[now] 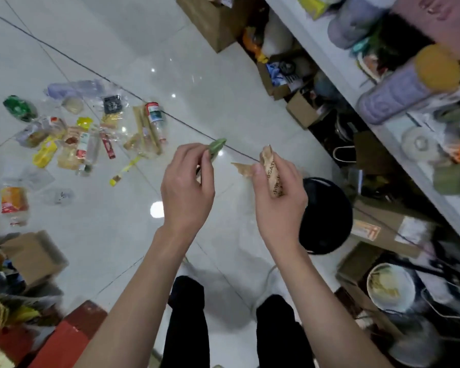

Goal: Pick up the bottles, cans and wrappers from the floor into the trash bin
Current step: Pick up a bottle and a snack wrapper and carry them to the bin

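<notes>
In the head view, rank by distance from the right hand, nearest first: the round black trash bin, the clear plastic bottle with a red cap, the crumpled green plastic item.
1. round black trash bin, directly right of the right hand and below it.
2. clear plastic bottle with a red cap, ahead and to the left.
3. crumpled green plastic item, at the far left.

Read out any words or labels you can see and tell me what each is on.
"&SAT": partial print on the brown paper wrapper in the right hand; the rest is blurred.
No text visible on the green wrapper in the left hand.
The bottle labels on the floor: too blurred to read.
The orange sticker on the cardboard box: too blurred.
</notes>
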